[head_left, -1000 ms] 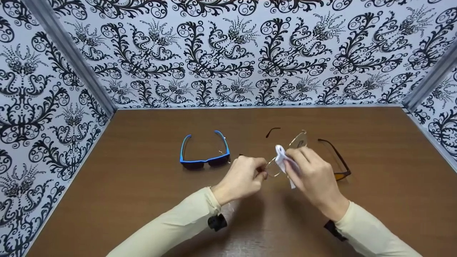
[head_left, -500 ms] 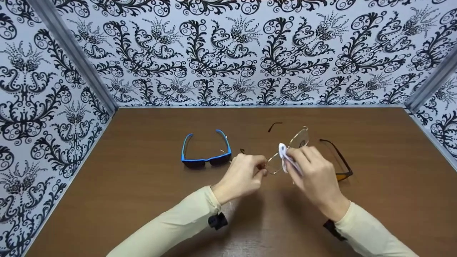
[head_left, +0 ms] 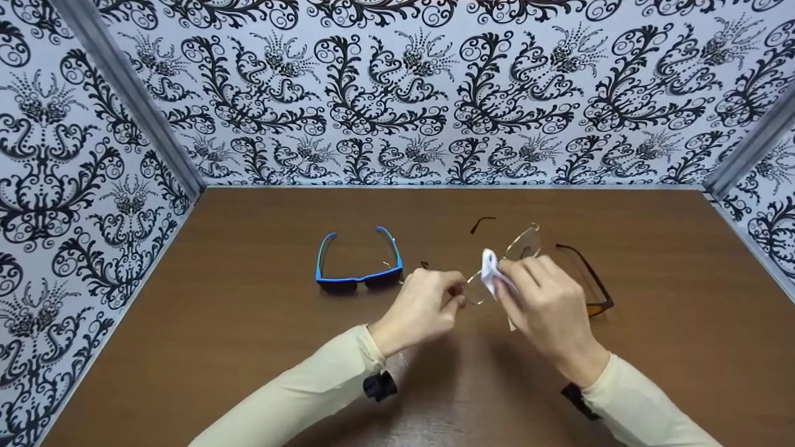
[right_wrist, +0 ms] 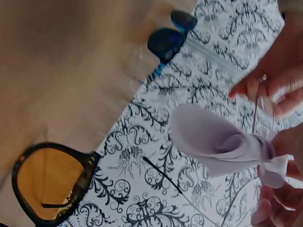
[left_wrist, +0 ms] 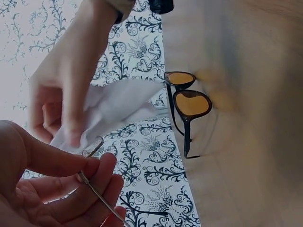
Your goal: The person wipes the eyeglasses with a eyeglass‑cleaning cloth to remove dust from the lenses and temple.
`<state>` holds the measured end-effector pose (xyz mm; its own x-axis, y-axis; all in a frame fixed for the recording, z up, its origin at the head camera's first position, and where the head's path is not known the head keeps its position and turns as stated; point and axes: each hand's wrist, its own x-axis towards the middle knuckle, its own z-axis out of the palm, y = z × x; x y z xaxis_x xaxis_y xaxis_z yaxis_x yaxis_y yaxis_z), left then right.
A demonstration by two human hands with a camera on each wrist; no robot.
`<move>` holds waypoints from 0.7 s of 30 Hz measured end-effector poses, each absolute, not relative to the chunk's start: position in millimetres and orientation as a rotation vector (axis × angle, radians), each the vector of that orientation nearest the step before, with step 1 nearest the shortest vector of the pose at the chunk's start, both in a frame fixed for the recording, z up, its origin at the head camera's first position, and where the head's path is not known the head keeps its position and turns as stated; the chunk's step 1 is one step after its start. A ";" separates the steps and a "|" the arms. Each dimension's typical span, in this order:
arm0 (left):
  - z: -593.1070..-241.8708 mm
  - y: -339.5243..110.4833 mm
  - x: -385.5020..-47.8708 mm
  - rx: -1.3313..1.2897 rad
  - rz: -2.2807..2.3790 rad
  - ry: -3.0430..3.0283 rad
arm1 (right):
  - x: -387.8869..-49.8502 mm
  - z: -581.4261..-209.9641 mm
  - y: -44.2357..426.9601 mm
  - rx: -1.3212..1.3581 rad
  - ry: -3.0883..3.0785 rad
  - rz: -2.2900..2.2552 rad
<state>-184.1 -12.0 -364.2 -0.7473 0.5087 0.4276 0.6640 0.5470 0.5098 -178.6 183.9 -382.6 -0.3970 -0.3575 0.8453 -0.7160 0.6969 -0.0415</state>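
Thin gold-rimmed eyeglasses point(head_left: 523, 243) are held up above the table, lenses toward the middle and temples pointing away. My left hand point(head_left: 423, 305) pinches them at the left rim's outer corner, by the hinge; the left wrist view shows a thin metal temple point(left_wrist: 105, 201) running from the fingers. In my right hand point(head_left: 546, 304) a whitish cloth point(head_left: 489, 272) is pinched over the glasses near the left lens, partly covering it. The cloth point(right_wrist: 203, 137) hangs in loose folds in the right wrist view. Fingers and cloth hide the bridge.
Blue-framed sunglasses point(head_left: 359, 279) with dark lenses lie on the brown table point(head_left: 248, 347), left of the hands. Dark-framed glasses with orange lenses point(left_wrist: 193, 103) lie to the right, partly behind the right hand. A patterned wall point(head_left: 397, 93) closes off the back.
The cloth and right fingers shift slightly right, then back left across the left lens. The eyeglasses tilt a little and their far temple tip drifts right. My left hand stays nearly still.
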 end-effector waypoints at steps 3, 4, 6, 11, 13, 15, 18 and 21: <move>-365.5 -9.7 -183.2 -0.996 -1.013 -2.562 | -177.6 -383.0 178.7 0.856 -2.007 0.545; -365.6 -9.1 -183.0 -0.996 -1.020 -2.559 | -176.4 -384.8 176.3 0.891 -2.003 0.572; -364.9 -8.7 -182.8 -0.988 -1.025 -2.547 | -173.9 -388.7 173.3 0.961 -1.995 0.595; -361.2 -12.5 -184.4 -0.991 -0.991 -2.538 | -173.3 -391.2 181.4 0.946 -2.027 0.538; -360.5 -14.3 -185.2 -1.018 -0.957 -2.556 | -176.1 -387.9 187.0 0.873 -2.057 0.493; -360.5 -15.3 -185.7 -1.050 -0.926 -2.573 | -178.6 -384.2 190.1 0.811 -2.084 0.461; -361.9 -15.0 -186.6 -1.066 -0.915 -2.586 | -179.6 -381.9 187.8 0.828 -2.088 0.479; -363.2 -13.7 -187.8 -1.060 -0.925 -2.574 | -176.7 -384.8 181.7 0.967 -2.073 0.528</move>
